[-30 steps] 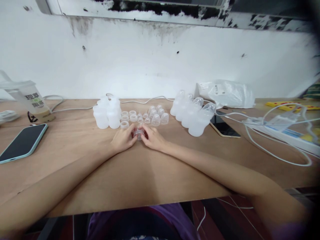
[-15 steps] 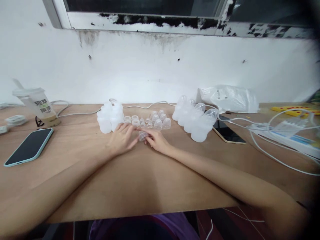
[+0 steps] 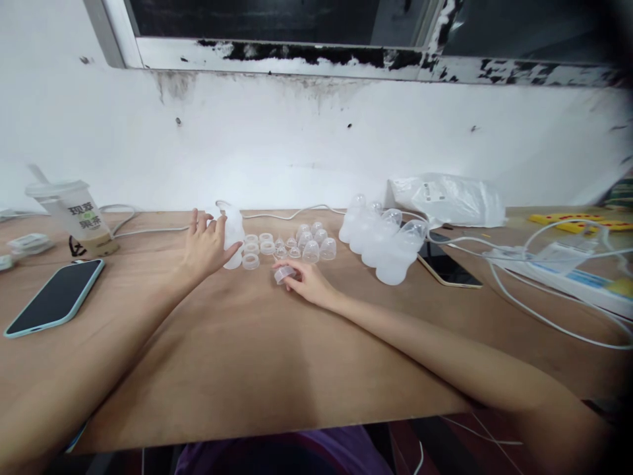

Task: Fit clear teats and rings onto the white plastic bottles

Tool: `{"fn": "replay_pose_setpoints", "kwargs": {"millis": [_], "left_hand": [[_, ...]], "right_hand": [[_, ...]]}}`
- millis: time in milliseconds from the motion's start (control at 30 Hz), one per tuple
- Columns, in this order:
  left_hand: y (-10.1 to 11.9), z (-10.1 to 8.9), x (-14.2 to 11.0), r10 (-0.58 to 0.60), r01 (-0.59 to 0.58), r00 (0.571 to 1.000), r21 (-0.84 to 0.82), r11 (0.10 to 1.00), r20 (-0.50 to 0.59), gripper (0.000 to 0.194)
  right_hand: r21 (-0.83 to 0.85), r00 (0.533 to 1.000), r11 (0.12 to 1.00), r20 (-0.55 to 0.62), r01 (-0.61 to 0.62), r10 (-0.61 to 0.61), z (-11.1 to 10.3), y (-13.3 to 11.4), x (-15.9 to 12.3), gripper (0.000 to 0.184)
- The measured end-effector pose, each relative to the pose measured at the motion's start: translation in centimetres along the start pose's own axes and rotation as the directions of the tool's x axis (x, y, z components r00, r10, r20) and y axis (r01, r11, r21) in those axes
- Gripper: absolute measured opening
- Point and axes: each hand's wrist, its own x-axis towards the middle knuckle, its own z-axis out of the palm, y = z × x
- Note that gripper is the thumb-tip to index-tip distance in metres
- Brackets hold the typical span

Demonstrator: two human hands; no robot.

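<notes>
- Translucent, ring-shaped plastic collar (image 3: 283,275): held, tilted, at the bottles' four o'clock.
- Frosted-white, rounded plastic bottles (image 3: 233,229): upright, partly hidden, at the collar's ten o'clock.

We see soft, pale light, brightest low on the stained white painted wall (image 3: 267,152), while the dark glass window (image 3: 277,23) looks dim. Faint shadows cross the brown wooden tabletop (image 3: 247,369); translucent white plastic bottles (image 3: 390,258) wash out, edges stretch, and our right border blackens.
</notes>
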Motion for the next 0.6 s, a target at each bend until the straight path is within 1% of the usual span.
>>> {"fn": "replay_pose_setpoints", "kwargs": {"millis": [67, 133, 200, 267, 367, 433, 467, 600], "left_hand": [[0.2, -0.3, 0.1, -0.022, 0.022, 1.0, -0.014, 1.0, 0.015, 0.061], [0.7, -1.1, 0.4, -0.038, 0.036, 0.998, 0.029, 0.999, 0.053, 0.065], [1.4, -2.1, 0.8, -0.055, 0.043, 0.99, 0.097, 0.994, 0.13, 0.062], [2.0, -3.2, 1.2, -0.111, 0.081, 0.964, 0.132, 0.988, 0.243, 0.055], [2.6, -4.0, 1.4, -0.207, 0.161, 0.9, 0.149, 0.976, 0.384, 0.044], [2.6, -3.8, 1.2, -0.229, 0.17, 0.86, 0.166, 0.971, 0.457, 0.041], [2.5, -3.5, 1.0, -0.233, 0.167, 0.832, 0.173, 0.971, 0.503, 0.041], [1.8, -2.5, 0.6, -0.234, 0.169, 0.688, 0.161, 0.972, 0.687, 0.043]], "right_hand": [[0.013, 1.0, 1.0, -0.005, -0.008, 0.008, -0.1, 0.0, 0.0, 0.027], [0.054, 0.999, 0.998, -0.009, -0.031, 0.032, -0.1, 0.0, 0.1, 0.027], [0.131, 0.997, 0.989, -0.012, -0.07, 0.072, -0.1, 0.3, 0.2, 0.031], [0.212, 0.995, 0.972, -0.021, -0.096, 0.103, 0.0, 0.6, 0.4, 0.034], [0.276, 0.993, 0.957, -0.039, -0.092, 0.107, 0.1, 1.0, 0.5, 0.034], [0.286, 0.994, 0.955, -0.043, -0.081, 0.098, 0.2, 1.2, 0.5, 0.033], [0.287, 0.995, 0.955, -0.041, -0.077, 0.093, 0.2, 1.3, 0.5, 0.033], [0.281, 0.995, 0.957, -0.031, -0.077, 0.09, 0.2, 1.3, 0.5, 0.034]]}}
